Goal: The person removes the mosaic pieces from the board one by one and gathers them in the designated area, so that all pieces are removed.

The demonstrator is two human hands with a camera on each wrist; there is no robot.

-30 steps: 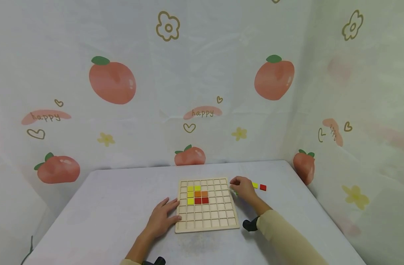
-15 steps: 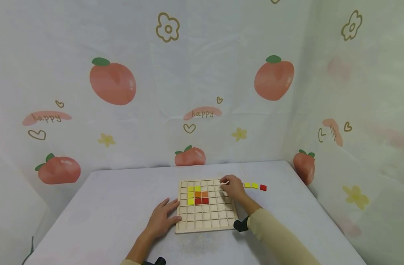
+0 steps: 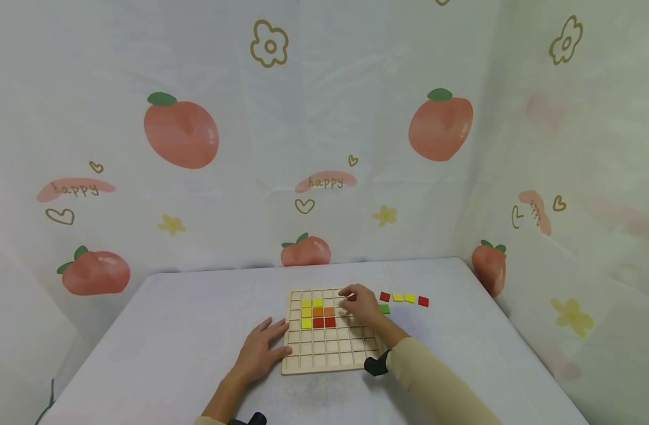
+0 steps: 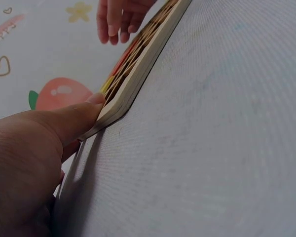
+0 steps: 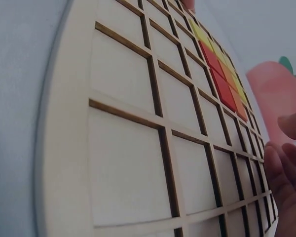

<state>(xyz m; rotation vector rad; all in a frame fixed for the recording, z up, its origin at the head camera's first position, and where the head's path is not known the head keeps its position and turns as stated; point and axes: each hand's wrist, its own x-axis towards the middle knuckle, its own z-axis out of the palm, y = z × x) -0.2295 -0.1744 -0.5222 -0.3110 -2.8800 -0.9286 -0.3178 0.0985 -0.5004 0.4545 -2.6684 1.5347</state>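
A wooden grid board lies on the white table, with yellow, orange and red square tiles set in cells of its upper left part. My left hand rests at the board's left side, fingers stretched out; in the left wrist view its thumb presses on the rim. Above the upper right cells hovers my right hand, fingers bent and pointing left. Its fingers show at the right wrist view's edge; I cannot tell whether a tile is between them.
Right of the board lie loose tiles: a red one, two yellow ones, another red one and a green one partly behind the right hand. A fruit-printed cloth hangs behind the table.
My right hand has moved left from beside the loose tiles to over the board, uncovering the red and green tiles. The left hand has stayed at the board's left edge.
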